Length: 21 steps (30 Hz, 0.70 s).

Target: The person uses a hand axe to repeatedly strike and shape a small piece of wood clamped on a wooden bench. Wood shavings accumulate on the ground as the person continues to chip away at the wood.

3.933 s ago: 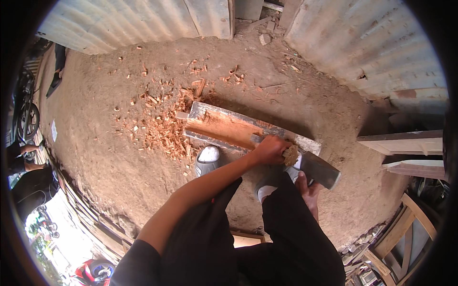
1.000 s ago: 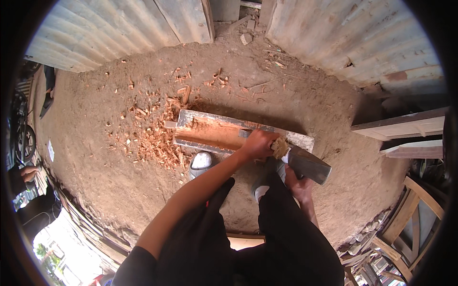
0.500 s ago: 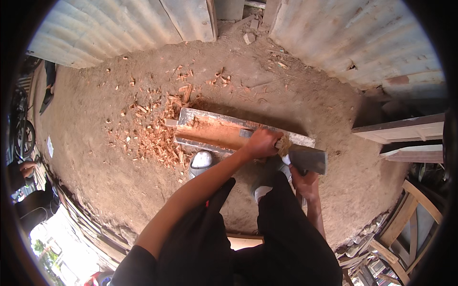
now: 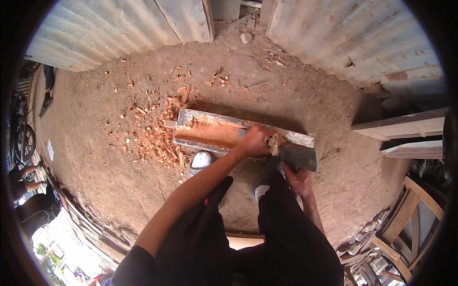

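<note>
A wooden beam [image 4: 210,116] with a long reddish hollow cut along it lies on the dirt ground before me. My left hand [image 4: 256,140] is closed around a chisel [image 4: 242,132], whose flat grey blade points left into the hollow. The chisel's frayed, mushroomed handle end [image 4: 275,142] sticks out to the right of my fist. Close beside that end is the dark, blocky head of a mallet [image 4: 299,158]; whether they touch I cannot tell. Below the head my right hand [image 4: 298,180] grips the mallet, its handle mostly hidden.
Wood chips [image 4: 160,143] lie heaped at the beam's left end. My shoe [image 4: 200,162] stands against its near side. Corrugated metal sheets [image 4: 114,31] bound the far side. Wooden boards [image 4: 405,126] and a frame [image 4: 415,219] stand right. Another person's hands [image 4: 31,176] show far left.
The mallet head and my right hand have moved left, closer to the chisel's frayed end. My left hand has shifted slightly left. At far left, the other person's hands have moved.
</note>
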Each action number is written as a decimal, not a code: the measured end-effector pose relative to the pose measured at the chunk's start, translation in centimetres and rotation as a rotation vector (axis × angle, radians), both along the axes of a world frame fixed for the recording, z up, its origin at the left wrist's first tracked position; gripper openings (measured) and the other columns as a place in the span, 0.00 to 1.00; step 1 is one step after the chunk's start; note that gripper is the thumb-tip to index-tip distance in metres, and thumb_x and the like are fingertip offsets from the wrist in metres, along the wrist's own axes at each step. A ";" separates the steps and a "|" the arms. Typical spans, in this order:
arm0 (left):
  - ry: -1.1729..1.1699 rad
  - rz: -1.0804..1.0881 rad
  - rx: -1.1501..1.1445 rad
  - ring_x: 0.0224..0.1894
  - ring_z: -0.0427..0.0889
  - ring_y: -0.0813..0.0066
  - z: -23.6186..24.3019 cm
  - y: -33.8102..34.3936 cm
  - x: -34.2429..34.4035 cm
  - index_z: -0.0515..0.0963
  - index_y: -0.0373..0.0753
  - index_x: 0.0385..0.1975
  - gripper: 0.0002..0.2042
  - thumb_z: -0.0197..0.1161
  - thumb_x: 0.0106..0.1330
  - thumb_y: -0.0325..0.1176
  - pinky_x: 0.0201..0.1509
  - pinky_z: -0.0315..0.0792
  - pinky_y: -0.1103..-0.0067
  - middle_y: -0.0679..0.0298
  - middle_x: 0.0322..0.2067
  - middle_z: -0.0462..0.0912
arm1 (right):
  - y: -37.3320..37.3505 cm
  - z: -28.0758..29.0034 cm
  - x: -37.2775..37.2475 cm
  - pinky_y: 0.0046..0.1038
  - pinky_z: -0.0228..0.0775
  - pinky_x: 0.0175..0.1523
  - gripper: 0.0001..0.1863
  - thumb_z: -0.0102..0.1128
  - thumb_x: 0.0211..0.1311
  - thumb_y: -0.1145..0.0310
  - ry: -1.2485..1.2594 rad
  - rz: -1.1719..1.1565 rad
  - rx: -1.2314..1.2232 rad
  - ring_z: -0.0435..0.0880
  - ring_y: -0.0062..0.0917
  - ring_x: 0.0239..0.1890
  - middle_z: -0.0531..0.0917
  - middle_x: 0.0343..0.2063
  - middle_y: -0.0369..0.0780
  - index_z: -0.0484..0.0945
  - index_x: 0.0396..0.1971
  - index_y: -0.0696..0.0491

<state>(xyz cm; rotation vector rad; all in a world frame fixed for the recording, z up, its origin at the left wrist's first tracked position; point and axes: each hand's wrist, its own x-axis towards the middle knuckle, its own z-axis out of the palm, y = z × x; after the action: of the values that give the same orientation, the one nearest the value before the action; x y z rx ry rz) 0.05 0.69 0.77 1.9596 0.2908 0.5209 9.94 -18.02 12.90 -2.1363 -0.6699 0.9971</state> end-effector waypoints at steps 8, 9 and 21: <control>-0.008 -0.048 0.039 0.31 0.86 0.52 0.5 -0.3 -0.1 0.84 0.43 0.35 0.17 0.77 0.44 0.38 0.35 0.78 0.63 0.55 0.26 0.85 | -0.1 -0.7 -1.0 0.32 0.77 0.48 0.11 0.66 0.64 0.73 -0.129 -0.012 0.165 0.83 0.27 0.40 0.86 0.38 0.42 0.83 0.46 0.58; -0.051 -0.039 0.057 0.30 0.85 0.53 0.2 -0.4 -0.3 0.84 0.43 0.35 0.17 0.77 0.43 0.38 0.33 0.77 0.64 0.56 0.26 0.85 | -0.1 -0.6 -0.9 0.31 0.77 0.47 0.11 0.66 0.64 0.73 -0.140 0.017 0.131 0.84 0.27 0.40 0.86 0.38 0.42 0.83 0.46 0.58; 0.050 -0.052 0.134 0.30 0.85 0.53 -0.9 -1.1 0.2 0.78 0.43 0.30 0.15 0.71 0.40 0.33 0.34 0.78 0.60 0.57 0.24 0.84 | -0.4 -1.2 -1.3 0.32 0.77 0.45 0.16 0.68 0.63 0.71 -0.222 -0.018 0.263 0.85 0.28 0.39 0.87 0.38 0.42 0.82 0.50 0.58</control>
<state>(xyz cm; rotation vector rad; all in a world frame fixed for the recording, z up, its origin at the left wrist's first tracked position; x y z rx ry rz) 0.30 -0.44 -0.08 2.1073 0.2413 0.4685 8.60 -18.45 11.68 -2.0300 -0.8374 0.6277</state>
